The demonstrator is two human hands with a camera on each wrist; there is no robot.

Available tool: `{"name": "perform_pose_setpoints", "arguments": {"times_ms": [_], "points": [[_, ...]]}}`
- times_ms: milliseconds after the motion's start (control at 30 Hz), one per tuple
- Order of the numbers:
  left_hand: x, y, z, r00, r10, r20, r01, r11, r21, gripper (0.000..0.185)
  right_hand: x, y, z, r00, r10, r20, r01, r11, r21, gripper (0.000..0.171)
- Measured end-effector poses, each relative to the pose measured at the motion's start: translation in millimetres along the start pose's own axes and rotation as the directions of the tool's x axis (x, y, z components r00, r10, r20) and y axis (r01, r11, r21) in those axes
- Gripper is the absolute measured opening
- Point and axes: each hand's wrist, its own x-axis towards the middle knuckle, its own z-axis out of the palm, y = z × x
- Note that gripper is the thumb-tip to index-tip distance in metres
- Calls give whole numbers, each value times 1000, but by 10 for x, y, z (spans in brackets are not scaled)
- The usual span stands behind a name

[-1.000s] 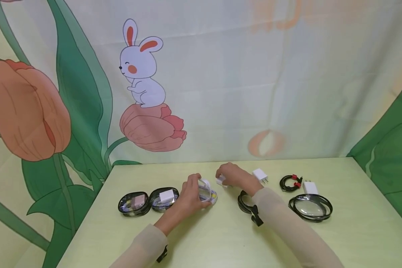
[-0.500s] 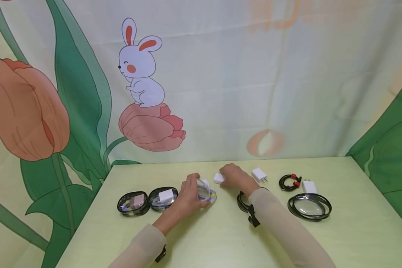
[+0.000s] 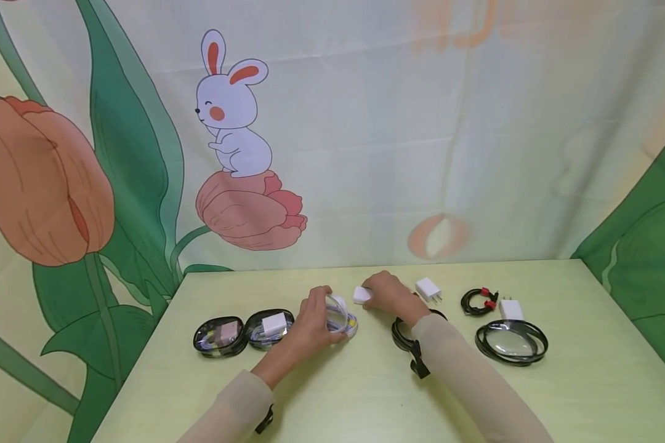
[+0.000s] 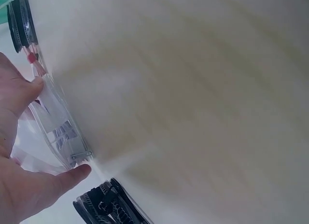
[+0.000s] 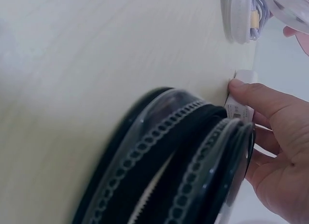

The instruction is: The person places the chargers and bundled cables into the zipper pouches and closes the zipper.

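Observation:
My left hand grips a clear zip pouch with a white rim, fingers on its far side and thumb on its near side. Its transparent lid stands raised, and a pale coiled cable with a yellow tie shows in the right wrist view. Just right of the pouch, my right hand pinches a white charger plug close to the tabletop. Small print shows on the plug in the right wrist view. A black-rimmed pouch lies partly hidden under my right forearm.
Two black-rimmed pouches, one with a pinkish plug and one with a white plug, lie at left. Rightward are another white plug, a black cable with red ties, a third white plug and a black-rimmed pouch.
My right hand has shifted very slightly, and more of the white plug now shows. My left hand keeps its grip on the clear pouch.

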Motion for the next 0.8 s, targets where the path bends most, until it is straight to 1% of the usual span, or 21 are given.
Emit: {"name": "perform_pose_setpoints", "arguments": {"times_ms": [167,233,400,500,667,800], "points": [[22,-5,-3,999,32,12,-32,999,19,104,-13,0,-28,1000,7,-9,-7,1000,15,30],[28,-1,-5,999,28,20,-28,999,20,104,-13,2,-38,1000,8,-11,-8,1000,18,30],[37,6,-11,999,32,17,-33,999,16,98,-7,9,-62,1000,-11,-17,11,1000,-10,26],[39,14,-27,999,47,15,-48,999,13,94,-2,1,-74,999,-26,-21,25,999,-27,25],[45,24,-56,998,64,18,-64,998,-6,88,1,-46,-77,998,-58,-15,57,998,-35,30],[49,21,-60,996,82,29,-81,996,-27,86,1,-104,-59,997,-75,1,75,997,-32,26]]}}
